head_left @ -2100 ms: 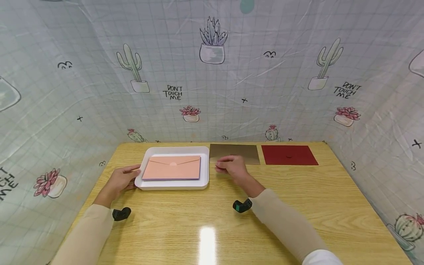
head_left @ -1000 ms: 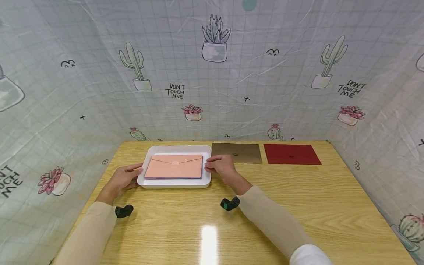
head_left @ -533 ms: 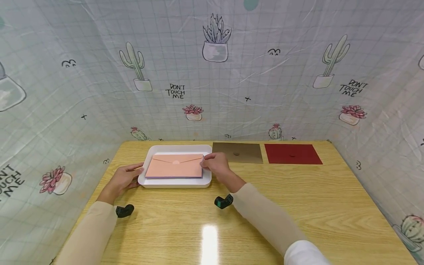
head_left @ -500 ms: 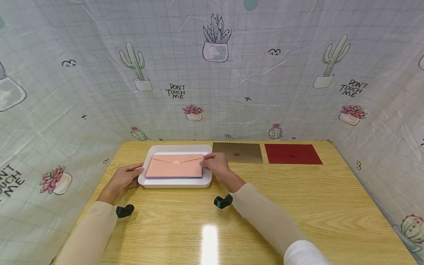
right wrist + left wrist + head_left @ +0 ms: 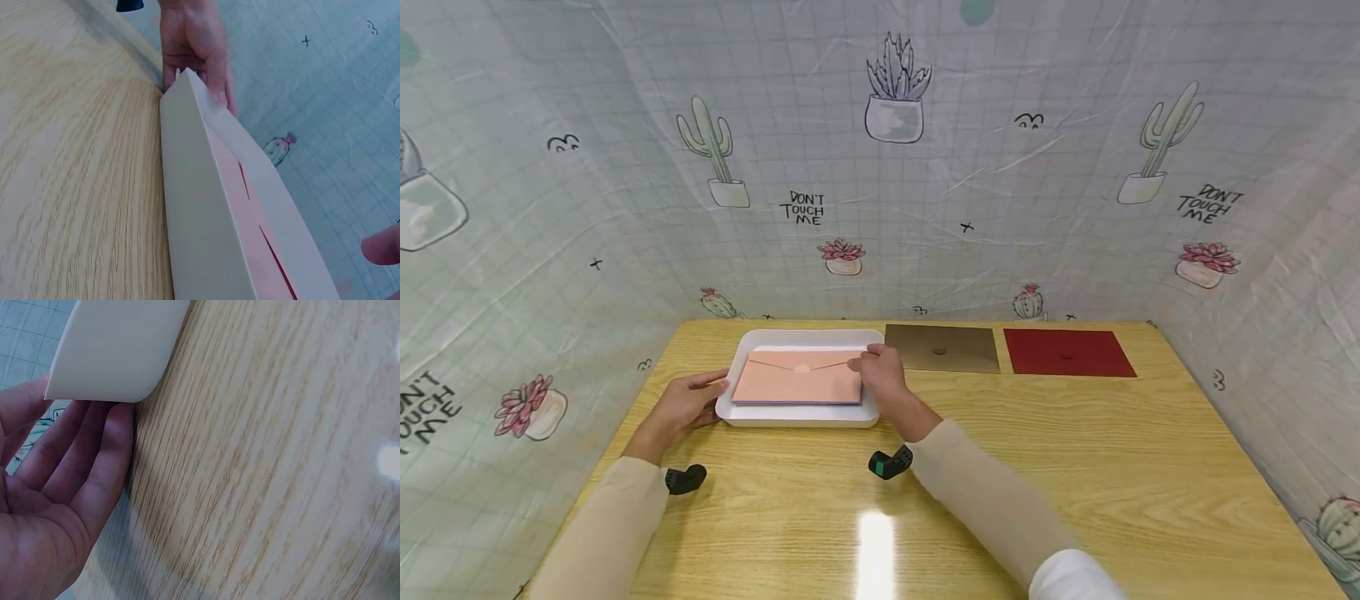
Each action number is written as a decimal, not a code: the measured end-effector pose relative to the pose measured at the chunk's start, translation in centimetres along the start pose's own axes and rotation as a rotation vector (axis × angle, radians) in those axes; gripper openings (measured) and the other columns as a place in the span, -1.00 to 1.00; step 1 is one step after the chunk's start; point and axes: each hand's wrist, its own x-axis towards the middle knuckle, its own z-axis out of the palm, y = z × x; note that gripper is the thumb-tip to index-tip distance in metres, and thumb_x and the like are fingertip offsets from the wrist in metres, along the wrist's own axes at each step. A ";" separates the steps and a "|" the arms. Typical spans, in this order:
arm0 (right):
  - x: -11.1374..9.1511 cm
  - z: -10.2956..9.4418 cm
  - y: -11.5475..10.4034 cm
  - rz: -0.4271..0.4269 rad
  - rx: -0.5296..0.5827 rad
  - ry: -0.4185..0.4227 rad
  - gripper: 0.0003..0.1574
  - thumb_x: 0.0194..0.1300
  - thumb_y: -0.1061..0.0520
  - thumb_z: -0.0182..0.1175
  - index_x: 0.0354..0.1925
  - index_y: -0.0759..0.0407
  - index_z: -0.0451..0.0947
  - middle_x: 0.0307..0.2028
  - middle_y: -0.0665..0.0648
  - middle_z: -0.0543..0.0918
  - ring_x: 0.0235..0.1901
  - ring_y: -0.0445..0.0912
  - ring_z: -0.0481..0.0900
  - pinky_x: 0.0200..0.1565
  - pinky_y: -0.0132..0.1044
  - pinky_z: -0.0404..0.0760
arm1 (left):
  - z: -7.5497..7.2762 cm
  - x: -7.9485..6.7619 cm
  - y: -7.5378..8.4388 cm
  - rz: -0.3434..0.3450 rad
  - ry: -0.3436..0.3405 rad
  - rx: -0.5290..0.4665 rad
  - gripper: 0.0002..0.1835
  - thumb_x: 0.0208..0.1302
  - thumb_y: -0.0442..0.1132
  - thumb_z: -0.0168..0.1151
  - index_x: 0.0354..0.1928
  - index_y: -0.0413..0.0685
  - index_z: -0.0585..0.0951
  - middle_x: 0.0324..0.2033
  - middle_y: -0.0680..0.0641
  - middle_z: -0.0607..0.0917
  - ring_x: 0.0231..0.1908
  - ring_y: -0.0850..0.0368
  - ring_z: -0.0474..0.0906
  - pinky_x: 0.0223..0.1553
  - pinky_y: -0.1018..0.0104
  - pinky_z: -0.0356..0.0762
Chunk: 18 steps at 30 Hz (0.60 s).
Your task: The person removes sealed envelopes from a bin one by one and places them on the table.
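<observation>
Peach envelope [image 5: 808, 387]: flat inside the white tray [image 5: 797, 420], flap side up; a thin purple edge [image 5: 797, 404] shows beneath its front.
Right hand [image 5: 883, 375]: over the tray's right rim, fingers bent, fingertips at the envelope's upper right corner; whether they pinch it or only hover, cannot tell.
Left hand [image 5: 685, 404]: holds the tray's left end, thumb at the rim, other fingers against the outside and partly hidden by the wall.
Tray margins: strips of white floor between envelope and wall at front, left and back; right side partly covered by the right hand.
Brown envelope [image 5: 942, 350]: flat on the bench [image 5: 1150, 467], just beside the tray's right back corner.
Red envelope [image 5: 1069, 353]: flat, right of the brown one, a narrow gap between.
Bench edges: back edge near the envelopes, against the printed cloth [image 5: 970, 167]; left edge near the left hand; wood surface between tray and viewer, crossed by both sleeves [image 5: 985, 500].
</observation>
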 end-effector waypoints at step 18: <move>-0.4 0.7 0.3 0.049 0.031 0.032 -0.26 0.39 0.31 0.18 0.49 0.36 0.30 0.43 0.33 0.47 0.44 0.20 0.46 0.44 0.03 0.49 | 0.0 0.1 -0.5 0.030 -0.017 -0.010 -0.36 0.63 -0.01 0.08 0.61 0.01 0.23 0.54 -0.36 0.30 -0.09 0.41 0.65 -0.07 0.39 0.74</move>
